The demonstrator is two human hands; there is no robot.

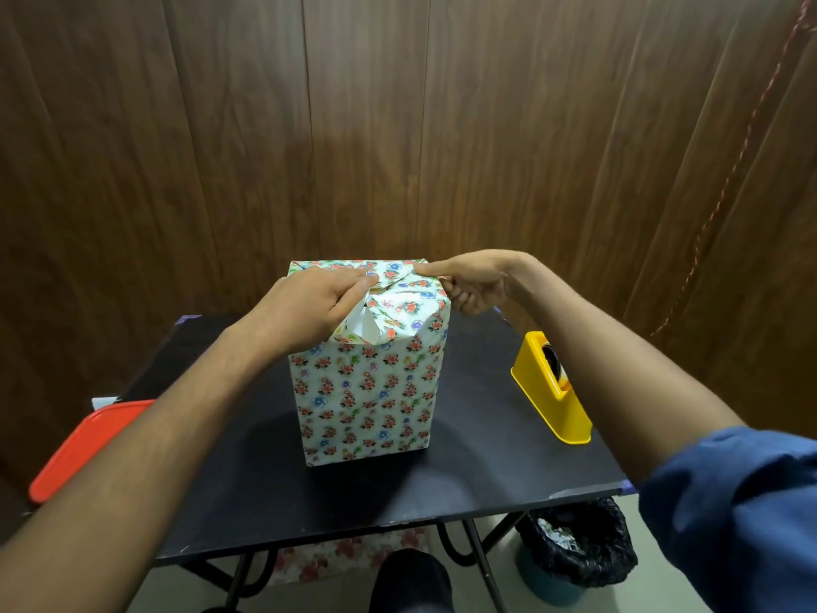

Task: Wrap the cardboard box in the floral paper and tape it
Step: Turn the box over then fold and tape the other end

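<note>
My left hand point(316, 305) pressed the floral paper point(400, 303) folds atop the box point(364, 400), grip released. My right hand point(475, 280) held a grip pinching the flap corner.

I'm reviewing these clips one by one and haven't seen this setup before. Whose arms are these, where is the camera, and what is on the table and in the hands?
There is no machine here: a person wears one wide-angle camera on the head, looking forward and down, so the two arms are their own. A box wrapped in floral paper stands upright on a black folding table. The left hand presses the folded paper flaps down on top of the box. The right hand pinches the paper at the top right corner. A yellow tape dispenser stands to the right, untouched. A red lid lies at the table's left edge. A bin with a black liner sits on the floor below.
</note>
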